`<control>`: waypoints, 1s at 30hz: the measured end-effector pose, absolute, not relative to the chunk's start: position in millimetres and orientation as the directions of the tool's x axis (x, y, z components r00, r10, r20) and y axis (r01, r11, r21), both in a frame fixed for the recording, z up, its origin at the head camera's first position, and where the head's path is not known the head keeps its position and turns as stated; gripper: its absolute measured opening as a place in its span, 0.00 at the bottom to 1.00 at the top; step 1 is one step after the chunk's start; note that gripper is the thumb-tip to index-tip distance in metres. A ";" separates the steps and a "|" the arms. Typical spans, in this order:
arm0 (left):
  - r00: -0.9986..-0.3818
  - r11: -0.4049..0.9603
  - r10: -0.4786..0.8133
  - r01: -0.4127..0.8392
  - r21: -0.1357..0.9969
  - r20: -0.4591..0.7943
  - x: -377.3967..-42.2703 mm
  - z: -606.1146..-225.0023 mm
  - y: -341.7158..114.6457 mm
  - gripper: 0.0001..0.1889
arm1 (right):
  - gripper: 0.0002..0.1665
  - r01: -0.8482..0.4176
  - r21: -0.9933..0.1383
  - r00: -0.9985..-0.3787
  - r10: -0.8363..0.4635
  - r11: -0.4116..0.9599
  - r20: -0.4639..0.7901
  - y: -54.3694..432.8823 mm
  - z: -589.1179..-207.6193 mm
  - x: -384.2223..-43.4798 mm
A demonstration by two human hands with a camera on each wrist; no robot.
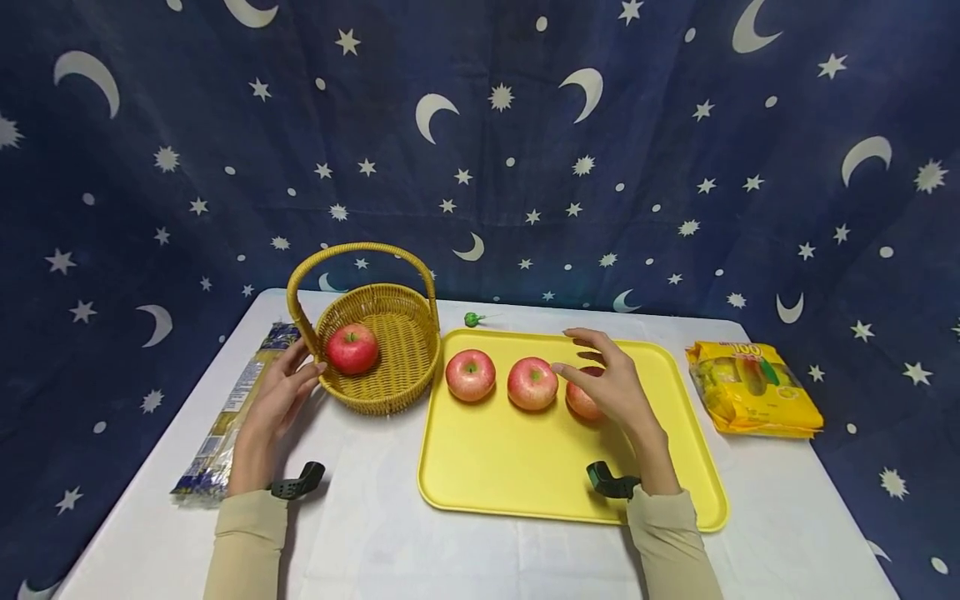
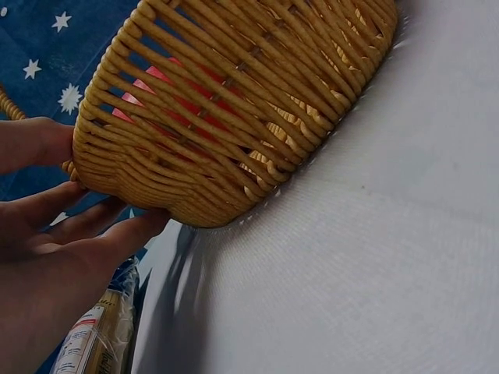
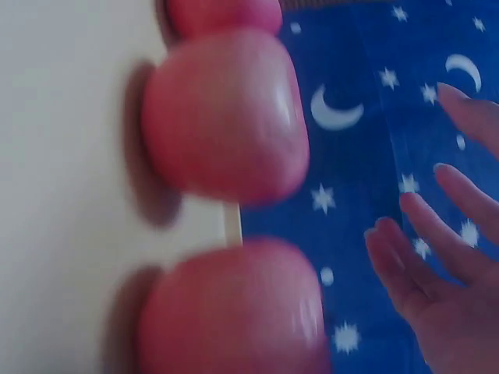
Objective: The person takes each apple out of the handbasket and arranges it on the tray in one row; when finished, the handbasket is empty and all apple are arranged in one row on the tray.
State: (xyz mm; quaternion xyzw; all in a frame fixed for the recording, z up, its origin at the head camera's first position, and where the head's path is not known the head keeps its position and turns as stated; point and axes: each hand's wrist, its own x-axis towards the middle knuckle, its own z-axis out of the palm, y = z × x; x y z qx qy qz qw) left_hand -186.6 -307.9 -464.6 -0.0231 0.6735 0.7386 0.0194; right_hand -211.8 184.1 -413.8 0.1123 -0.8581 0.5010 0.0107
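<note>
My left hand point(image 1: 278, 397) holds the near-left side of a woven wicker basket point(image 1: 375, 408). In the left wrist view its thumb point(image 2: 47, 144) lies at the rim and the other fingers spread against the woven side. One red apple point(image 1: 352, 348) sits inside the basket, at its left. Over the yellow tray point(image 1: 517, 467) hovers my right hand point(image 1: 611, 383), fingers spread and nothing in them. Below it, partly hidden, is an apple point(image 1: 583, 400). Two more pinkish apples, a middle one point(image 1: 532, 384) and a left one point(image 1: 470, 375), stand in a row with it on the tray.
A long clear packet point(image 1: 232, 425) of what looks like dry noodles lies left of the basket. At the right stands a yellow food bag point(image 1: 753, 389). A small green item point(image 1: 472, 319) lies behind the tray, before a dark blue star-patterned cloth point(image 1: 510, 192).
</note>
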 end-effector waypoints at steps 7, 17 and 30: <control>-0.997 -0.116 -0.004 -0.070 0.991 -0.071 -185.4 -464.8 -311.2 0.42 | 0.34 -0.271 -0.881 -0.948 -0.269 0.389 0.172 146.4 -409.4 -218.4; -0.997 -0.136 -0.009 -0.077 0.988 -0.078 -187.4 -465.6 -311.9 0.41 | 0.29 -0.299 -0.901 -0.890 -0.433 0.315 0.144 85.2 -405.9 -229.8; -0.995 -0.111 -0.024 -0.096 0.989 -0.099 -189.6 -464.4 -307.5 0.41 | 0.32 -0.302 -0.892 -0.806 -0.590 0.337 0.050 8.4 -403.2 -250.8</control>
